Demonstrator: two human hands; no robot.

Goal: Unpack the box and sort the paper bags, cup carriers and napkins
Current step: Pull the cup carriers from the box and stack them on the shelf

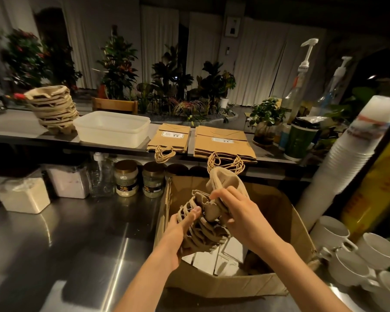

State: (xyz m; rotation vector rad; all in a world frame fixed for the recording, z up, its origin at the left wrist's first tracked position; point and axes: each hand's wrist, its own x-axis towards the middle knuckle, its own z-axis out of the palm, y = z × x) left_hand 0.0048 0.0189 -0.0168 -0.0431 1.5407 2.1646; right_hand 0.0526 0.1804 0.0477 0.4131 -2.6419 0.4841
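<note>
An open cardboard box stands on the steel counter. Above it I hold a stack of pulp cup carriers. My left hand grips the stack from the left, thumb across its side. My right hand holds the top of the stack, where one carrier sticks up. White napkins lie in the box bottom. On the raised shelf behind stand another tilted stack of cup carriers, a small pile of paper bags and a larger pile of paper bags.
A white plastic tub sits on the shelf between carriers and bags. Jars and powder containers line the counter's back. White cups, a tall cup stack, pump bottles and a green cup crowd the right.
</note>
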